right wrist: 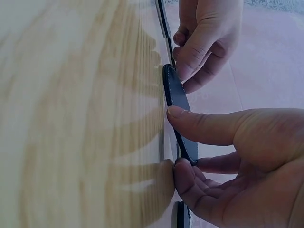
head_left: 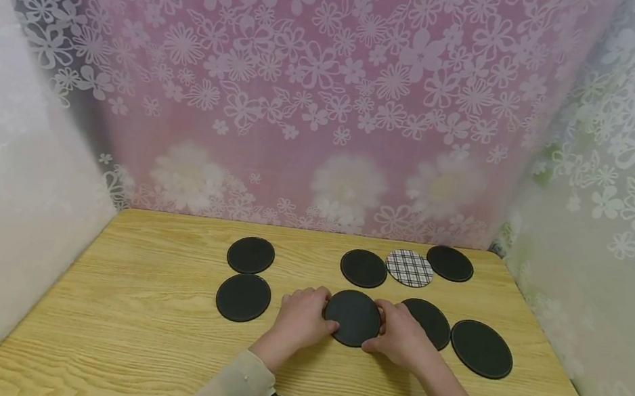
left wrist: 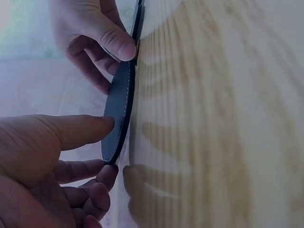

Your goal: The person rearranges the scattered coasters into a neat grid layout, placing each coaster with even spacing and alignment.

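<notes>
No readable text — none anywhere

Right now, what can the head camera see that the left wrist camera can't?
Only the head view shows the checked coaster, seven other black coasters lying about, and the flowery curtain. Only the left wrist view shows the pale stitching along the edge of the black coaster and that it is lifted off the wooden table. Both show the left hand and right hand holding it.

Both hands meet at one black coaster [head_left: 354, 317] on the wooden table [head_left: 137, 335]: the left hand [head_left: 302, 317] grips its nine o'clock edge, the right hand [head_left: 402, 334] its three o'clock edge. A checked coaster [head_left: 409, 268] lies at one o'clock, among other black ones.
</notes>
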Motion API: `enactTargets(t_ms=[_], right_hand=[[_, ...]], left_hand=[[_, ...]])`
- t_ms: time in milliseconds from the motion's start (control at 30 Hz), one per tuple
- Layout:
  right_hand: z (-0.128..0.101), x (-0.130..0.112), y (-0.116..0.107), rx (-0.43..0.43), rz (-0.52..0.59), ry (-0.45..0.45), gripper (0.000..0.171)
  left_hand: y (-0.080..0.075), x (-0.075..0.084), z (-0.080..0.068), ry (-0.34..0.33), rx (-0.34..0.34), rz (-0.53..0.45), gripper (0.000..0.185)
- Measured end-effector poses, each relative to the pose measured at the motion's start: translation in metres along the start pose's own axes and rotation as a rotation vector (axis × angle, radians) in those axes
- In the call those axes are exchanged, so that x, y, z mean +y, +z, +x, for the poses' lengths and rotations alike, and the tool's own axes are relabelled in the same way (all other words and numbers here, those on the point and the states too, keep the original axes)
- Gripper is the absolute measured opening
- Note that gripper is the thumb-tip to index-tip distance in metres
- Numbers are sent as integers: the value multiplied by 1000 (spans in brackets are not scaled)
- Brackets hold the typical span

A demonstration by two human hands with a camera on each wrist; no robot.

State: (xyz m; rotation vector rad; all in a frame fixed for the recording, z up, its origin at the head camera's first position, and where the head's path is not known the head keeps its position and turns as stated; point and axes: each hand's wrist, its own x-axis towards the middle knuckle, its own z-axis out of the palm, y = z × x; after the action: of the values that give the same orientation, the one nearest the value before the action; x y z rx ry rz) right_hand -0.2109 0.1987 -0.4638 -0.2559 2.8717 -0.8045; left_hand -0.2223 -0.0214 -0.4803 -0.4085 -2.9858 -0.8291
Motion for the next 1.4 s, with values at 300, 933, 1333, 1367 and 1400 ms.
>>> enactTargets(t_ms=[300, 933, 1333, 1367, 1400], right_hand=[[4, -3, -3, -16, 58, -39, 89], [39, -28, 0, -59, 114, -102, 90], [66, -49, 17, -117, 133, -134, 86], [68, -50, 19, -121, 128, -141, 86], [69, -51, 21, -122, 120, -142, 86]], left_hand=[[-4, -3, 2, -21, -2, 21, 46], [-33, -30, 6, -78, 60, -4, 50], [-46, -62, 3, -133, 73, -19, 48], [-46, -63, 2, -138, 71, -24, 48], [-47, -65, 2, -139, 68, -26, 49]])
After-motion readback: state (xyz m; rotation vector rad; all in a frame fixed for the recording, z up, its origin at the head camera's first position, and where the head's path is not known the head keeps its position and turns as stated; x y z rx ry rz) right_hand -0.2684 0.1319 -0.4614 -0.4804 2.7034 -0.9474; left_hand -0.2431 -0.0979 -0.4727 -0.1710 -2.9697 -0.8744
